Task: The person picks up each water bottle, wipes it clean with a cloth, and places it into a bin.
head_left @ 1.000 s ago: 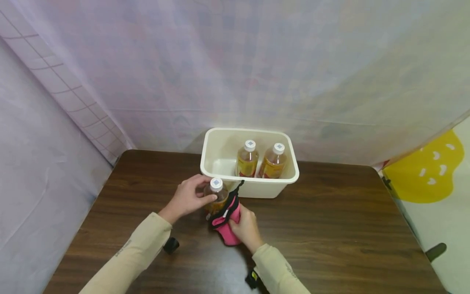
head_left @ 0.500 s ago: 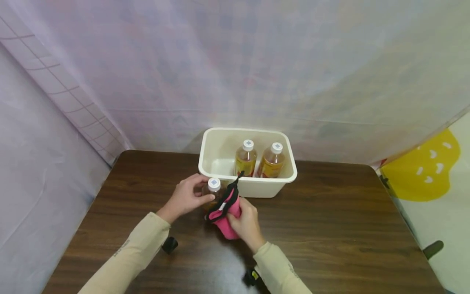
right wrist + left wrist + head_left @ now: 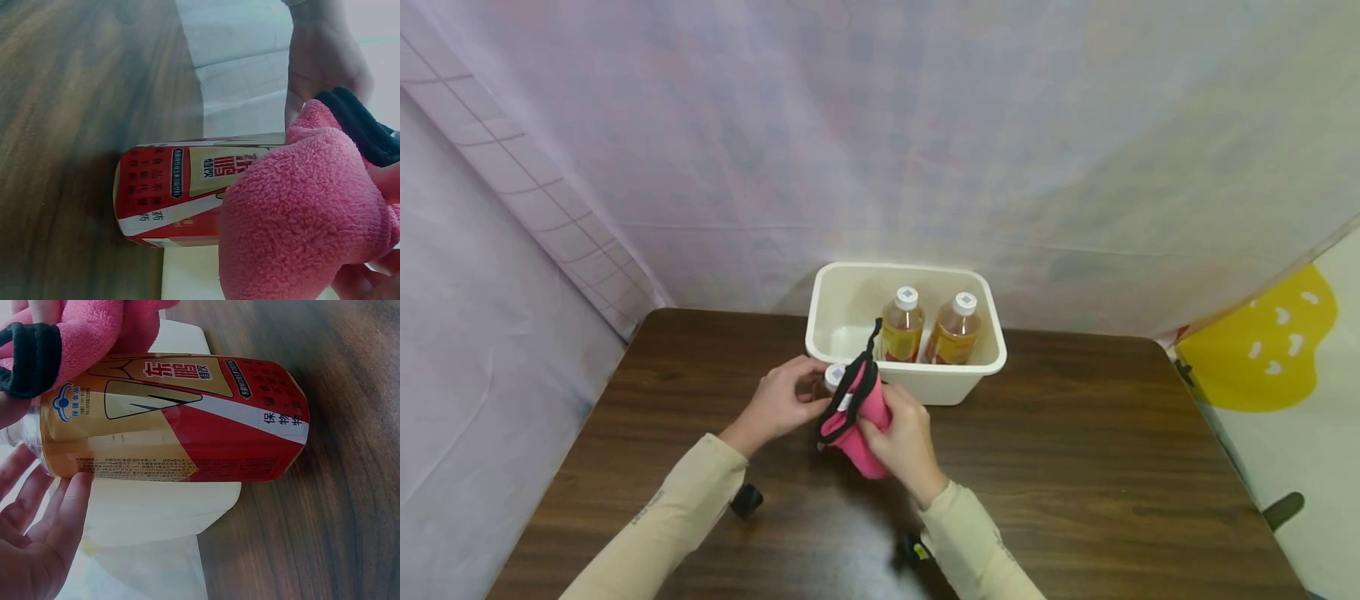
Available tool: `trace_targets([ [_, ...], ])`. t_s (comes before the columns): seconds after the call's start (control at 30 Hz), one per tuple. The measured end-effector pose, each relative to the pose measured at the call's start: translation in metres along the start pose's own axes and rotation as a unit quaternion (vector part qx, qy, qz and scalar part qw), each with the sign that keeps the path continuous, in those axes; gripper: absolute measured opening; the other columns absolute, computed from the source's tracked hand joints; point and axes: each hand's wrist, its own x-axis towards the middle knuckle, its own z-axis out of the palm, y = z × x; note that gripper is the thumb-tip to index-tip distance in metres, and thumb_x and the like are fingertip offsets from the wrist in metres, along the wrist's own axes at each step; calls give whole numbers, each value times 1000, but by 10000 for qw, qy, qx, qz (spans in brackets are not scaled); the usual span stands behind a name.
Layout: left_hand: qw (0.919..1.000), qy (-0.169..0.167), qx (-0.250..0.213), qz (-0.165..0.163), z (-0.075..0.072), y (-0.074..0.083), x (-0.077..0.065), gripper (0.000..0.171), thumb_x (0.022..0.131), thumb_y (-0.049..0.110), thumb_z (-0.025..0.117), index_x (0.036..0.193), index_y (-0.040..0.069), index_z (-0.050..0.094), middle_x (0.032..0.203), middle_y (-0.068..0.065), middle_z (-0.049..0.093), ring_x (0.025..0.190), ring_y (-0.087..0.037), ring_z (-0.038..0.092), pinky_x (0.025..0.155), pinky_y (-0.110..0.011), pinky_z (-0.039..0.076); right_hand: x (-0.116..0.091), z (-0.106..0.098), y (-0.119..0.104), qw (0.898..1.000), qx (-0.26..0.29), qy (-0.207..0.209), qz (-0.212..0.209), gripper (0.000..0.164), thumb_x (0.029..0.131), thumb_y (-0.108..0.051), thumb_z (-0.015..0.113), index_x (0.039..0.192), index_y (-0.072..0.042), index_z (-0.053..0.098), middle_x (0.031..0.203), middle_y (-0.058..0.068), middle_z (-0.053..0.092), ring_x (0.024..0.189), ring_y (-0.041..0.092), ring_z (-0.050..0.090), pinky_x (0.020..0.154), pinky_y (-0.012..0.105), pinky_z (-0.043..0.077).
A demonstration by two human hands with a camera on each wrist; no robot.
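My left hand [image 3: 781,400] grips a drink bottle near its neck, with fingers and thumb around it. The gold-and-red label of that bottle [image 3: 187,425] fills the left wrist view, and its base sits close to the tabletop. In the head view only the white cap [image 3: 834,376] shows well, the body being mostly behind a cloth. My right hand [image 3: 904,437] holds this pink fuzzy towel [image 3: 300,212] with black edging, bunched against the bottle's upper side. One black-edged end of it sticks up toward the bin.
Behind the hands stands a cream plastic bin [image 3: 936,388], with two more drink bottles, one nearer the middle [image 3: 901,337] and another at the right [image 3: 953,340]. A brown wood-grain table [image 3: 1075,467] reaches back to a hanging curtain [image 3: 925,150].
The right hand has raised the pink towel and shifted it left, over the bottle's upper part, so it covers more of the bottle. The left hand stays at the bottle.
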Motion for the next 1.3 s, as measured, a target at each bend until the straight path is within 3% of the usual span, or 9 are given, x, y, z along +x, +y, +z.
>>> trace_targets([
  [0.23, 9999, 34, 94, -5, 1, 0, 1, 36, 69, 7, 77, 101, 4, 64, 100, -9, 61, 91, -27, 63, 69, -22, 53, -9, 5, 3, 9996, 5, -2, 269, 31, 59, -1, 74, 87, 0, 61, 73, 8, 62, 64, 21, 58, 57, 33, 49],
  [0.4, 9999, 15, 109, -32, 2, 0, 0, 36, 69, 11, 77, 102, 4, 63, 102, -10, 61, 93, -29, 62, 69, -22, 53, -18, 12, 12, 9991, 72, -23, 417, 28, 58, 1, 73, 82, -2, 59, 69, 8, 62, 62, 21, 58, 56, 33, 49],
  [0.73, 9998, 53, 185, -93, 2, 1, -1, 38, 70, 14, 77, 104, 3, 62, 103, -10, 61, 93, -29, 62, 68, -22, 53, -40, 29, 39, 9934, 68, -687, 921, 29, 59, -2, 73, 84, -8, 59, 67, 4, 62, 61, 18, 57, 55, 31, 47],
  [0.9, 9999, 43, 128, -93, 3, 2, -1, 38, 70, 14, 77, 104, 3, 62, 102, -11, 60, 93, -30, 62, 69, -23, 53, -47, 33, 45, 9911, 20, -809, 1058, 29, 59, -4, 74, 84, -8, 60, 68, 4, 63, 62, 18, 58, 55, 31, 47],
  [1.3, 9998, 27, -79, -181, 3, 3, 0, 39, 68, 10, 78, 103, 1, 62, 102, -12, 60, 92, -31, 62, 70, -29, 54, -34, 21, 37, 9967, 235, -453, 626, 27, 58, -3, 75, 80, -7, 60, 66, 2, 61, 60, 14, 55, 54, 27, 46],
])
